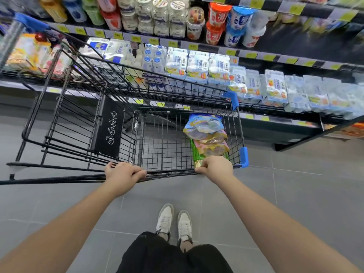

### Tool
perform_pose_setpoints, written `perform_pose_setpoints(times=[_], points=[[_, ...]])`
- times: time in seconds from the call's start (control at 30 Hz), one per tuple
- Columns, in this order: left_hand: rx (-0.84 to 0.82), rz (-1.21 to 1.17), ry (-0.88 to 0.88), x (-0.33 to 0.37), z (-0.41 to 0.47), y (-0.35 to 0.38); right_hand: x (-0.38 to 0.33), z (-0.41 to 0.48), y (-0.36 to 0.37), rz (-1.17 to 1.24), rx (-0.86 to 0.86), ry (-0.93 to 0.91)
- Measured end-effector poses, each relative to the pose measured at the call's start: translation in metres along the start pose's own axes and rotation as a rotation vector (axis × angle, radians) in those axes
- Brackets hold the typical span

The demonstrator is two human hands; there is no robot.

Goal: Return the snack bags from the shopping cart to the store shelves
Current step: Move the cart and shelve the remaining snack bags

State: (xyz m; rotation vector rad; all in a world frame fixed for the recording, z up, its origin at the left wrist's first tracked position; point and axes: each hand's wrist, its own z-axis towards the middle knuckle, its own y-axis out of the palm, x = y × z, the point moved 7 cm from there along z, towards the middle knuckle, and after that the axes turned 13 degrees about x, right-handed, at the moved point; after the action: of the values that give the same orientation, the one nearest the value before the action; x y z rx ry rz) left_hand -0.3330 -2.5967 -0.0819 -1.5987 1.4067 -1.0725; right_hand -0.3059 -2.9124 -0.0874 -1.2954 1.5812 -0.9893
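A black wire shopping cart (82, 123) stands in front of me with blue corner bumpers. Several snack bags (206, 134) in yellow, blue, pink and green lie stacked along the basket's right side. My left hand (123, 172) grips the cart's near top rail, fingers curled over it. My right hand (216, 166) grips the same rail further right, just in front of the nearest bag; whether it touches that bag is unclear.
Store shelves (256, 54) run across the far side, holding white and blue drink multipacks (197, 66) and cups (216, 24) above. A second cart's blue handle (29, 22) shows at top left. Grey tiled floor (295, 194) lies around my feet.
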Motion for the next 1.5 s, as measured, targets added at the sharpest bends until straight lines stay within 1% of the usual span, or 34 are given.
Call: perform_pose_setpoints(times=[0.23,0.43,0.7,0.77,0.83,0.9,0.97,1.1,1.2,1.3,1.4,1.5], points=[[0.02,0.004,0.001,0.007,-0.003,-0.001,0.008,-0.002,0.001,0.007,0.035,-0.013],[0.089,0.003,-0.011,0.013,-0.009,-0.01,0.005,-0.006,-0.001,0.002,0.044,-0.039],[0.09,0.019,-0.017,0.016,-0.012,-0.012,-0.001,-0.021,0.0,0.014,0.056,-0.035],[0.081,-0.013,-0.032,0.016,-0.011,-0.01,0.002,-0.021,0.002,0.088,0.006,0.018],[0.082,-0.053,-0.056,0.02,-0.012,-0.011,0.006,-0.022,0.001,0.249,-0.054,0.084],[0.075,-0.048,-0.065,0.03,-0.012,-0.012,0.01,-0.024,-0.004,0.383,-0.077,0.08],[0.084,-0.041,-0.046,0.044,-0.009,-0.015,0.018,-0.027,-0.014,0.447,-0.065,0.068],[0.11,-0.121,-0.024,0.081,0.002,-0.028,0.051,-0.029,-0.032,0.545,-0.028,0.109],[0.128,-0.119,0.009,0.114,0.01,-0.041,0.075,-0.027,-0.046,0.578,0.023,0.139],[0.143,-0.152,0.047,0.144,0.019,-0.05,0.088,-0.021,-0.059,0.613,0.035,0.131],[0.14,-0.174,0.091,0.169,0.028,-0.054,0.097,-0.01,-0.074,0.588,0.058,0.107],[0.133,-0.199,0.096,0.185,0.043,-0.06,0.1,0.006,-0.09,0.572,0.055,0.097]])
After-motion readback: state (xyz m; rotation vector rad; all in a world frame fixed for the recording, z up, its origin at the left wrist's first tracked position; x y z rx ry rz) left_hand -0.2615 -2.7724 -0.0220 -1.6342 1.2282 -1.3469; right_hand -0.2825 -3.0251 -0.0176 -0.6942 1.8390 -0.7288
